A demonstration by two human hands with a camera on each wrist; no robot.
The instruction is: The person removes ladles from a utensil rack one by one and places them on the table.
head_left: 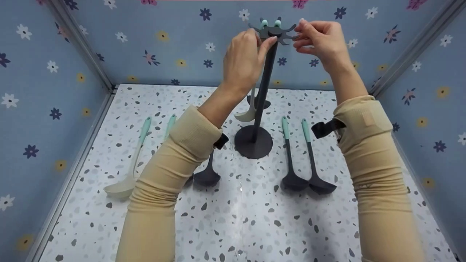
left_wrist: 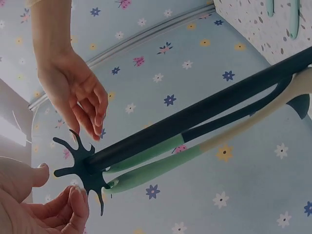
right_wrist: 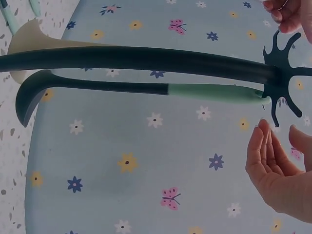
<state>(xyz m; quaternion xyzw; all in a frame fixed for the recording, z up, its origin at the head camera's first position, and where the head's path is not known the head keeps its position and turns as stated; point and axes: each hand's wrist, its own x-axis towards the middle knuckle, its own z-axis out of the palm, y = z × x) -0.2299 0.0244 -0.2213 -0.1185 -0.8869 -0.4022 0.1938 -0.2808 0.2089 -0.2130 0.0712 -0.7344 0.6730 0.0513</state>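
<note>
A dark utensil stand (head_left: 267, 83) rises from a round base, topped by a hub of curved hooks (left_wrist: 87, 168). From it hang two mint-handled ladles: a dark one (right_wrist: 112, 87) and a cream one (left_wrist: 248, 122). My left hand (head_left: 244, 60) is at the hub's left side, fingertips right by a hook, with thumb and fingers apart in the left wrist view. At the right side is my right hand (head_left: 322, 42), its fingers loosely bent near the hook tips. In the right wrist view its thumb and fingers stand apart, with nothing held between them.
On the speckled table (head_left: 233, 225), a cream ladle (head_left: 125, 185) lies at left. A dark ladle (head_left: 207, 176) and another mint handle (head_left: 170, 123) are partly behind my left sleeve. Two dark ladles (head_left: 294, 180) lie at right. Flowered walls (head_left: 145, 36) enclose the table.
</note>
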